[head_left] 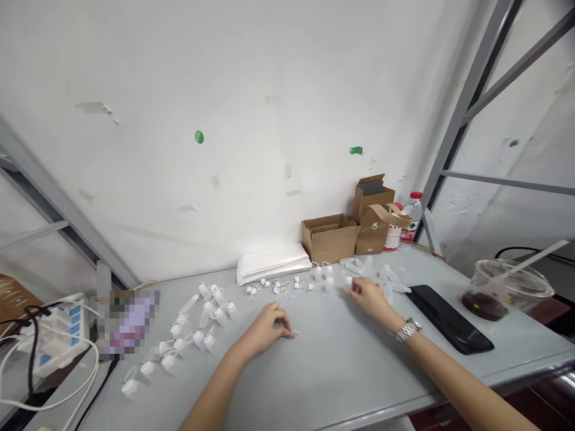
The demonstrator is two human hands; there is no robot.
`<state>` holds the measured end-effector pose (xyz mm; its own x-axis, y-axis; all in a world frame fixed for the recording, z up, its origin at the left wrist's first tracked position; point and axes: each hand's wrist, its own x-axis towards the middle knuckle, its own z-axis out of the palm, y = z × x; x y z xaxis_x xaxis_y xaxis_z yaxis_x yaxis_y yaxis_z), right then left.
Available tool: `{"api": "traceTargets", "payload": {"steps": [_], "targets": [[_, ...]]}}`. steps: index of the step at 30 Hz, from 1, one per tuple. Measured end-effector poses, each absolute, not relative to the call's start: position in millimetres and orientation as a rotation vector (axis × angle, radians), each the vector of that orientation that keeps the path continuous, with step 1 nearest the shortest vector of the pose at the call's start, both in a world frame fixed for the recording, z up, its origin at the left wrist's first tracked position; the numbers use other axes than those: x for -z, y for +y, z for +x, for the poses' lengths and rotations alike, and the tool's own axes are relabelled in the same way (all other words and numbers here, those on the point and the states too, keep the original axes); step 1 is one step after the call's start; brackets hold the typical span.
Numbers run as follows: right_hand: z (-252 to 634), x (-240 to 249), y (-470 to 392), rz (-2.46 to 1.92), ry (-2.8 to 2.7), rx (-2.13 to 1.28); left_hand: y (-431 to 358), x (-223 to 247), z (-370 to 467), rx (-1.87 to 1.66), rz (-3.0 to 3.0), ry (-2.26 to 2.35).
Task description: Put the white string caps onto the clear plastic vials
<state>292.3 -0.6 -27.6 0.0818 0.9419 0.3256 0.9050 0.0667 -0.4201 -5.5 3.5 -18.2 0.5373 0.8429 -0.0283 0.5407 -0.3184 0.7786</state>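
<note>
My left hand (pixel 271 325) rests low over the middle of the grey table, its fingers curled into a pinch at a small white piece (pixel 296 332). Further right, my right hand (pixel 367 296) is closed on a small translucent bottle with a white cap (pixel 348 281); the fingers partly hide it. Just left of that hand stand a few more small capped bottles (pixel 329 284). Several loose white caps with looped strings (pixel 277 287) lie scattered between the hands, towards the back. On the left, many small bottles with white caps (pixel 218 315) stand in a loose group, some with loops attached.
A white stack of paper or flat boxes (pixel 272 263) lies against the wall beside an open cardboard box (pixel 331 242) and a brown paper bag (pixel 372 230). Uncapped bottles (pixel 390 273), a black case (pixel 451 320) and a drink cup (pixel 487 299) are right. A power strip (pixel 63 335) sits left.
</note>
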Motion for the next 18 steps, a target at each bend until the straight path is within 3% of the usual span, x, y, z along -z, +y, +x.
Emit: {"api": "traceTargets", "payload": {"steps": [9,18], "targets": [[284.4,40.2,11.3,-1.801,-1.919,-0.012,13.2,20.9,-14.9,-0.732,1.958,1.476],[334.8,14.4,-16.5,-1.900,-1.937,0.252,9.2,15.3,-10.9,-0.781,2.002,1.567]]}}
